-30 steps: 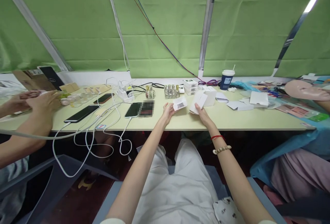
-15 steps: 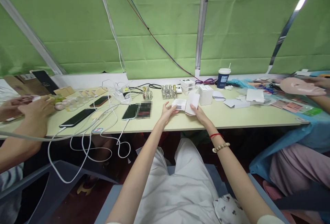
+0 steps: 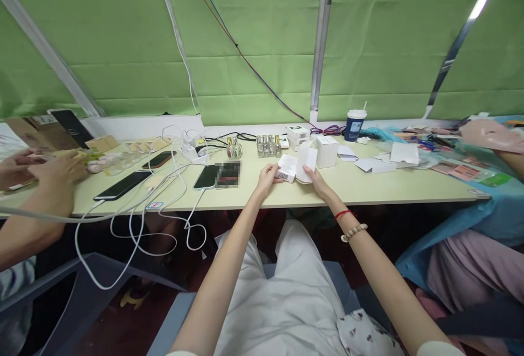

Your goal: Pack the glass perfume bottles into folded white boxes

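My left hand [image 3: 268, 178] is closed on a small white box [image 3: 287, 167] with printed text and a barcode on its side. My right hand [image 3: 316, 180] grips a folded white carton [image 3: 306, 160], its thumb lying on the front panel. Box and carton are close together above the near part of the table; I cannot tell whether they touch. Just behind the carton stands a larger plain white box [image 3: 327, 152]. Beyond my left hand, several small glass bottles [image 3: 268, 146] stand in a row, with a round cluster of shiny items [image 3: 234, 148] to their left.
Stacked small white boxes [image 3: 298, 133] and a dark blue cup with a straw [image 3: 355, 125] stand at the back. Flattened white cartons [image 3: 375, 165] lie at right. Phones [image 3: 124, 185] and white cables [image 3: 192, 219] spread left. Co-workers' hands [image 3: 57, 173] and a mask-like face form [image 3: 491, 136] flank me.
My left hand has turned the small box so its printed face shows more and the barcode sits lower. At far right, the face form has shifted rightward.
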`<state>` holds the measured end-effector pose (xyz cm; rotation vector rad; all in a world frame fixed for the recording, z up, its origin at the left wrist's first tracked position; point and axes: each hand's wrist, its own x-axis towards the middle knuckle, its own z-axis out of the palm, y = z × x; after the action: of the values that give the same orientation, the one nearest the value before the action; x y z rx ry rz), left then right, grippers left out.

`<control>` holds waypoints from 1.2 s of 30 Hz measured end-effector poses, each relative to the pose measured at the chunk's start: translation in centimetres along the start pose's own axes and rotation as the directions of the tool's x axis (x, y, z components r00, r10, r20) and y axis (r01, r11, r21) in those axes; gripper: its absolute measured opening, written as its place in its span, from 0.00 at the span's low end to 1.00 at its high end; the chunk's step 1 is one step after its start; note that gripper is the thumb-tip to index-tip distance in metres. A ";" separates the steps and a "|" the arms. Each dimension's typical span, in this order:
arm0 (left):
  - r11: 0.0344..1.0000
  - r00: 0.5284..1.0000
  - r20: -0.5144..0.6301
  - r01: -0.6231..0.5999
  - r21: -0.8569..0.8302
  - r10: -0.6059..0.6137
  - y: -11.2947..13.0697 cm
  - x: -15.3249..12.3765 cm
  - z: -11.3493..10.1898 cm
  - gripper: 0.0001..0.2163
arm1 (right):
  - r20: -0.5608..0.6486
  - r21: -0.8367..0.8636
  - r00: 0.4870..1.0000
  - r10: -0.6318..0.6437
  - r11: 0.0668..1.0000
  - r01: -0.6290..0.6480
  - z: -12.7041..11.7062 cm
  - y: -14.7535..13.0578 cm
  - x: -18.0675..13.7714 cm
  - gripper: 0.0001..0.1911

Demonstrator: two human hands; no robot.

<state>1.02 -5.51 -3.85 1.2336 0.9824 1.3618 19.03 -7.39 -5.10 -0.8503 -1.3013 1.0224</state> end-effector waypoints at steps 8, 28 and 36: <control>1.000 0.990 -0.139 -0.011 -0.005 0.010 0.5 -0.1 -0.3 0.18 | 0.033 -0.028 0.999 -0.003 1.000 0.004 -0.1 0.2 0.0 0.34; 0.991 0.974 -0.225 0.048 0.126 -0.019 -0.1 0.2 -0.7 0.35 | 0.105 -0.109 0.994 0.035 0.994 -0.024 0.0 -0.2 -0.2 0.28; 0.994 0.974 -0.226 0.030 0.102 -0.006 -0.6 0.6 -0.6 0.32 | 0.107 -0.135 0.991 0.079 0.989 -0.064 0.2 0.2 0.0 0.36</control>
<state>0.55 -4.82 -4.39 1.1612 1.2341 1.4744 18.81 -7.36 -5.25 -0.9562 -1.4542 1.0620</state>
